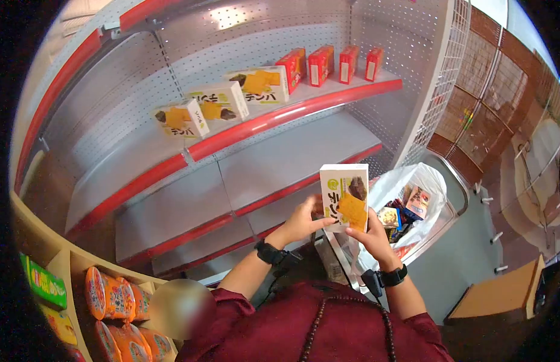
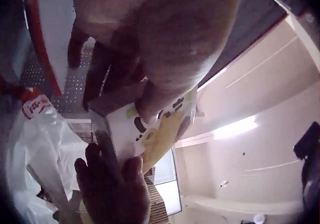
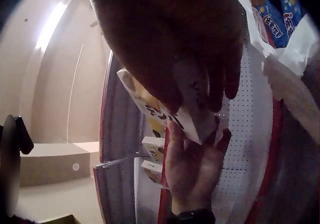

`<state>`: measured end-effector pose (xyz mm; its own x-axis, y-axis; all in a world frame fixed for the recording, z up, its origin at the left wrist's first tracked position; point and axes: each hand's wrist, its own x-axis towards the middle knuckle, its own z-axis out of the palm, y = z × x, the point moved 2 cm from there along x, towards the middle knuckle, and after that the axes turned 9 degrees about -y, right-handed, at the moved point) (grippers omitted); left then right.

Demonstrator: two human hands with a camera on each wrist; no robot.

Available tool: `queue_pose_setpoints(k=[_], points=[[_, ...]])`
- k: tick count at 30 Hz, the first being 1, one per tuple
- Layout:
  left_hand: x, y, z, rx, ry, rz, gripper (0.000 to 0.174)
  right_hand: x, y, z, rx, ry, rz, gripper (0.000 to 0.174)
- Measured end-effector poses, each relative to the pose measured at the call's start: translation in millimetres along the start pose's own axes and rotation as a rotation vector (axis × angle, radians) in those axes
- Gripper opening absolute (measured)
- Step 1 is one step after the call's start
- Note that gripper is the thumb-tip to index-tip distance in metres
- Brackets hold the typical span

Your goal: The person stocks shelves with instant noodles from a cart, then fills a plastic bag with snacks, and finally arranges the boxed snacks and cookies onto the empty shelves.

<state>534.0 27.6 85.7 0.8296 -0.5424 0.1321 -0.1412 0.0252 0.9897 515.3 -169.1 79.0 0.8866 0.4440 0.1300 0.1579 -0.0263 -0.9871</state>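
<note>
A white snack box point(image 1: 343, 187) with crackers and a dark lump pictured on its front stands upright between my two hands. My left hand point(image 1: 303, 221) grips its lower left side, thumb across the front. At the lower right, my right hand point(image 1: 374, 236) holds the box, thumb on the front near the bottom edge. The left wrist view shows the box point(image 2: 125, 126) tilted between both hands, some left fingers lying in shadow. In the right wrist view, my left hand point(image 3: 192, 169) is at one end of the box point(image 3: 192, 111), while my dark right hand covers much of it.
Similar white boxes point(image 1: 262, 86) and several red boxes point(image 1: 321, 66) stand on the red-edged upper shelf point(image 1: 304, 108). A white plastic bag point(image 1: 382, 181) with packaged snacks sits in a cart at right. Orange packs point(image 1: 111, 295) fill a wooden rack at lower left.
</note>
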Motion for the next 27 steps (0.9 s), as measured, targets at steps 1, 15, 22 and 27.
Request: queue_pose_setpoints(k=[1, 15, 22, 27], points=[[-5.7, 11.2, -2.4, 0.250, 0.203, 0.089, 0.062, 1.2, 4.3, -2.5, -0.078, 0.011, -0.014, 0.055], [-56.3, 55.2, -26.2, 1.393, -0.072, 0.169, 0.037, -0.2, -9.8, 18.4, -0.350, -0.226, -0.037, 0.045], [-119.5, 158.5, -110.0, 1.353, 0.609, 0.421, 0.037, -1.2, -15.9, 5.2, -0.346, -0.216, 0.016, 0.035], [-173.9, 210.5, -177.0, 1.035, 1.064, 0.434, 0.032, -5.9, 0.8, 0.1, -0.318, -0.171, 0.095, 0.032]])
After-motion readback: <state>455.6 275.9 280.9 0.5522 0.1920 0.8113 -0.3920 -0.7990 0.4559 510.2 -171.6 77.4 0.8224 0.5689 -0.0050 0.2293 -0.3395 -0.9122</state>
